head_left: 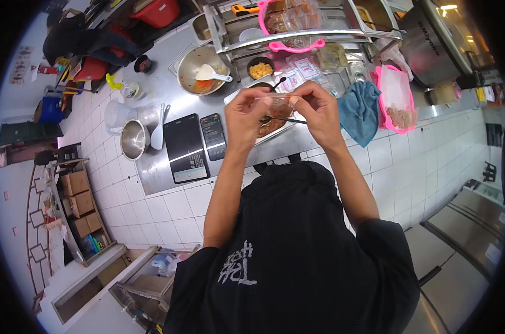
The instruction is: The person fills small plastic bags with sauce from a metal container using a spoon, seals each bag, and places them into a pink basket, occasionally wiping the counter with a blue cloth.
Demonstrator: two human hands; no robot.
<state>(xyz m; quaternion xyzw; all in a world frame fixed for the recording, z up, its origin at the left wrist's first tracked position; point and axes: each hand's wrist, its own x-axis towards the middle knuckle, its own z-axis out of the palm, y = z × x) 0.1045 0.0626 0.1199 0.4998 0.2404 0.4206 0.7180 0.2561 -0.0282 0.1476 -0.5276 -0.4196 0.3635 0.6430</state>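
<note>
My left hand (247,116) and my right hand (320,116) are raised over the counter's front edge, each pinching one top corner of a small clear plastic bag (280,106). Its upper edge is stretched between my fingertips, and something reddish-brown shows in or through it. Beneath the bag lies a white tray (279,132) of dark brown saucy food, partly covered by my hands. A dark-handled utensil rests across that tray. Just beyond my fingers, a black bowl (261,68) holds yellow-orange crumbly food.
Left on the steel counter are a tablet (186,149), a phone (213,136), a white rice paddle (157,133), an empty metal bowl (134,139) and a larger mixing bowl (186,65). Rightward lie a blue cloth (359,114) and a pink-rimmed container (381,92). A person (77,39) stands far left.
</note>
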